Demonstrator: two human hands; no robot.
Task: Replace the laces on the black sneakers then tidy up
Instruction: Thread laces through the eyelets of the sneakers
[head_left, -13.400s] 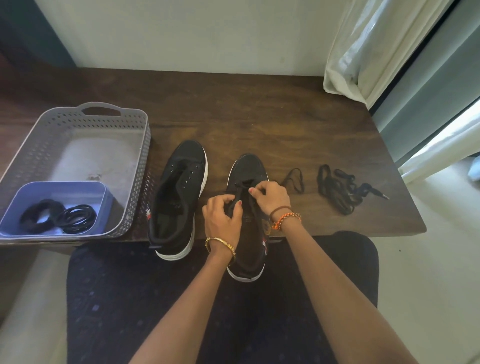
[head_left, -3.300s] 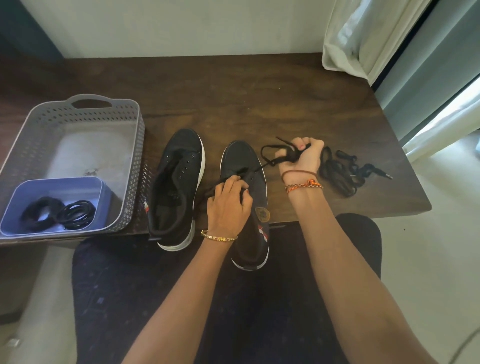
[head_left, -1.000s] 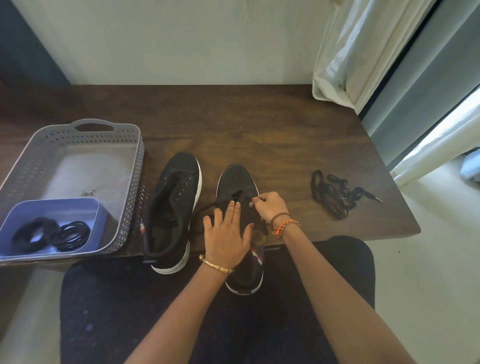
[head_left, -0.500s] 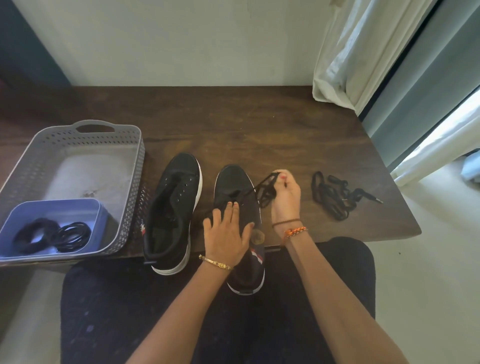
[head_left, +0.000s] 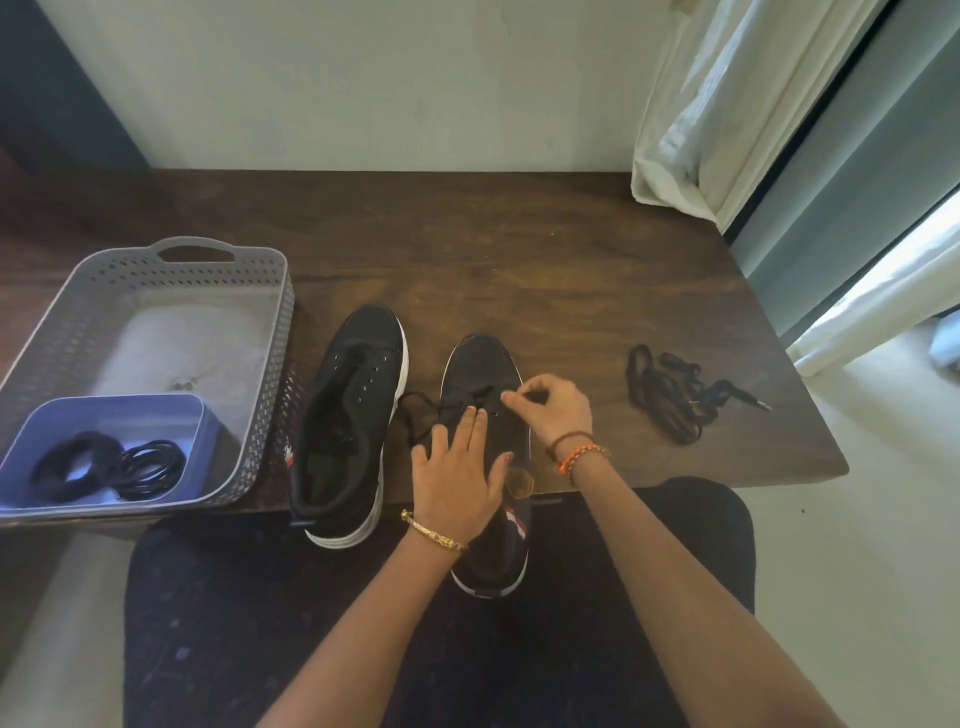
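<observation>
The right sneaker sits at the table's near edge, toe pointing to twelve o'clock, heel hanging over the person's lap. A black lace runs across its eyelets and loops off toward nine o'clock. The left hand lies flat on the tongue, fingers straight and spread, pressing the shoe down. The right hand hovers at the shoe's two o'clock side, fingertips pinching the lace end at an eyelet. Just beside, at nine o'clock, stands the other sneaker, unlaced. At three o'clock, well apart, lies a tangled lace pile on the wooden table. Far at nine o'clock, a grey basket holds a blue tub with black bands.
</observation>
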